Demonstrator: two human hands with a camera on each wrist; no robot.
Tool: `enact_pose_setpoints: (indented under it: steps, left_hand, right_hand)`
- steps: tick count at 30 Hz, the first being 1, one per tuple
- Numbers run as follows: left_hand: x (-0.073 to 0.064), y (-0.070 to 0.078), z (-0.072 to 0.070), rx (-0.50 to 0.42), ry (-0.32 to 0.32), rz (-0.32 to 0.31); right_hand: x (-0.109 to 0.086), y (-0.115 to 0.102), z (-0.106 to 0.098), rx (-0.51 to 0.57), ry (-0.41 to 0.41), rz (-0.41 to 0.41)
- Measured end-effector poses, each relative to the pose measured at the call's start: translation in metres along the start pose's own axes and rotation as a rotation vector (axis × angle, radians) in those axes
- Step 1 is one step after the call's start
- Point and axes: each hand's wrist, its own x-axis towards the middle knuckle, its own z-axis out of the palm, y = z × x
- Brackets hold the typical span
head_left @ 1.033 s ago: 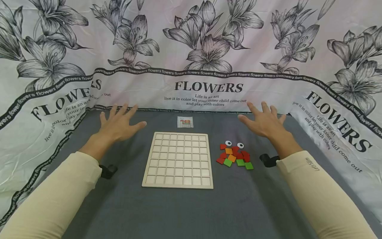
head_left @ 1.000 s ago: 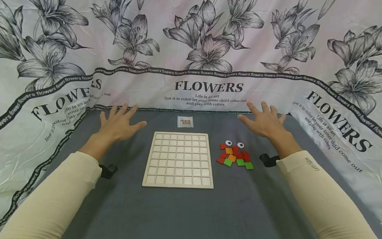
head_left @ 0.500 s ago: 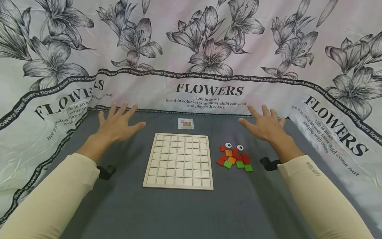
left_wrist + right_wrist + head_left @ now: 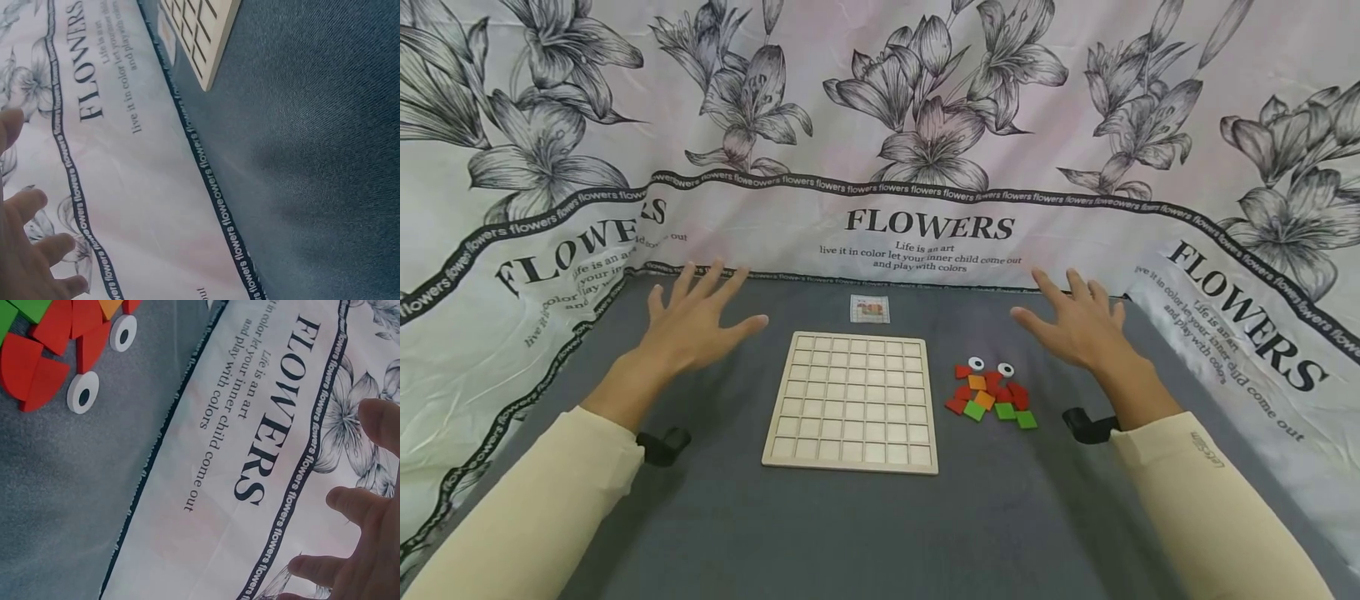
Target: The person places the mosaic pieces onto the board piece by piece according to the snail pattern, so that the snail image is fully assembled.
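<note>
Wooden board [image 4: 852,403] unmoved; right hand [image 4: 1086,332] edged outward, fingers [image 4: 1051,292] spread like the left hand [image 4: 691,327]

This looks like a small tabletop booth screened off with fabric; the room behind it is hidden. A dark grey surface [image 4: 865,533] spreads beneath the left hand [image 4: 691,327] and the right hand [image 4: 1077,329]. Ahead of both, a white printed cloth [image 4: 752,225] rises like a back wall, and similar cloth closes in the outer side of each hand. Large black line-drawn flowers [image 4: 932,146] fill its upper part. Below them runs a black lettered band [image 4: 880,188], and, ahead of the gap between the hands, the word "FLOWERS" [image 4: 930,223] stands over smaller printed lines [image 4: 921,257].
</note>
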Motion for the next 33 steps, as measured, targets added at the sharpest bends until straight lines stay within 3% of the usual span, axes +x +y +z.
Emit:
enact_pose_setpoints:
  steps: [7, 22, 27, 33]
  left_hand:
    - [-0.012, 0.003, 0.009, -0.053, 0.02, 0.057]
    - [-0.032, 0.007, 0.044, -0.186, 0.068, 0.163]
    - [-0.036, 0.002, 0.058, -0.253, 0.038, 0.179]
    - [-0.04, -0.004, 0.072, -0.38, -0.05, 0.198]
  right_hand:
    - [-0.015, 0.003, 0.005, 0.009, 0.055, -0.047]
    - [-0.045, 0.008, 0.02, 0.095, 0.162, -0.131]
    - [-0.05, 0.01, 0.028, 0.132, 0.164, -0.112]
    - [-0.053, 0.017, 0.042, 0.192, 0.142, -0.073]
